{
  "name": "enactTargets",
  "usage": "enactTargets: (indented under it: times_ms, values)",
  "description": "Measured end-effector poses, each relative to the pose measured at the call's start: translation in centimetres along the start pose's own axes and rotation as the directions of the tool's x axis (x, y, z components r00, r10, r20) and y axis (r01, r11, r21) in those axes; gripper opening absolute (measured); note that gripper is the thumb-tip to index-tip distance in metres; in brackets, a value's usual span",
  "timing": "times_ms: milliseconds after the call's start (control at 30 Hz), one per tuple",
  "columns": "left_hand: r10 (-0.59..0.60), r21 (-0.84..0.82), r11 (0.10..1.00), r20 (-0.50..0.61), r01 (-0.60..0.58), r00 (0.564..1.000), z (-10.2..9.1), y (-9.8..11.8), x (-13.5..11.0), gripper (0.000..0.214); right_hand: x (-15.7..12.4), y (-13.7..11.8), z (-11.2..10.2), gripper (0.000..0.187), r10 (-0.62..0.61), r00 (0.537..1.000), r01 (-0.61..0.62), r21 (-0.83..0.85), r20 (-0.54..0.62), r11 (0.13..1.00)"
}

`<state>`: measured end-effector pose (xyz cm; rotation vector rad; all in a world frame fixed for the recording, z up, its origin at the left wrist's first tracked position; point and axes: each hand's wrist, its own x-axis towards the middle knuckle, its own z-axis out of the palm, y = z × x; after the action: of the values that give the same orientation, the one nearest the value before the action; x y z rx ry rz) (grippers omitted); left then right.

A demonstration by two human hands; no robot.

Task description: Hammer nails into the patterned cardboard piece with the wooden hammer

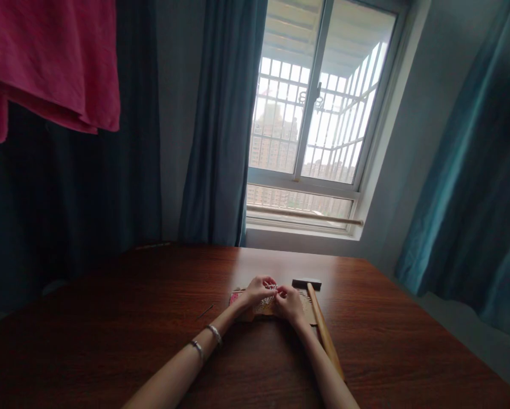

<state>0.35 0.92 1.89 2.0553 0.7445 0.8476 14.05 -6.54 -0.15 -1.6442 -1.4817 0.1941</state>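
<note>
Your left hand (258,292) and right hand (289,304) meet over the weaving board (308,301), which lies flat on the table (110,341), slightly past its middle towards the window (318,113); the board is tan, with a pink woven patch at its left end.

Left hand: fingers curled in and drawn narrow, closed on the white strands (274,288) that rise just above the board; the heel of the hand rests on the pink patch.

Right hand: fingertips brought together and narrow, touching the same strands from the right; whether they actually pinch the strands is too small to tell.

The two hands almost touch at the fingertips; the strands sit between them.

Adjacent items:
- wooden stick (325,335): lies on the table just beside your right forearm; its far end reaches the right edge of the board;
- dark block (306,283): flat on the table, just beyond the board, near the far end of the stick;
- needle (205,311): thin and dark, on the table left of the board, apart from your left hand;
- two bracelets (214,334): on your left wrist.

Surroundings: blue curtains (220,125) flank the window; a pink cloth (50,62) hangs at upper left.
</note>
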Motion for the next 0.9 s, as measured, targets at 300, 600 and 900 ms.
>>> enactTargets:
  times_ms: [300, 600, 900]
  values:
    - [0.011, 0.049, 0.999, -0.003, -0.011, 1.000, 0.5, -1.7, 0.7, 0.034, -0.2, 0.1, -0.1, 0.019, -0.041, 0.999, 0.040, -0.063, -0.012, 0.997]
    - [-0.013, 0.063, 0.998, -0.014, 0.013, 1.000, 0.5, -1.2, 0.5, 0.031, 0.1, -0.5, -1.1, 0.018, -0.064, 0.997, 0.067, -0.055, 0.050, 0.996]
    - [-0.053, -0.024, 0.998, -0.025, 0.053, 0.998, 0.5, -0.8, -0.1, 0.027, -2.1, 0.8, -10.8, 0.034, 0.199, 0.977, -0.208, -0.507, -0.073, 0.837]
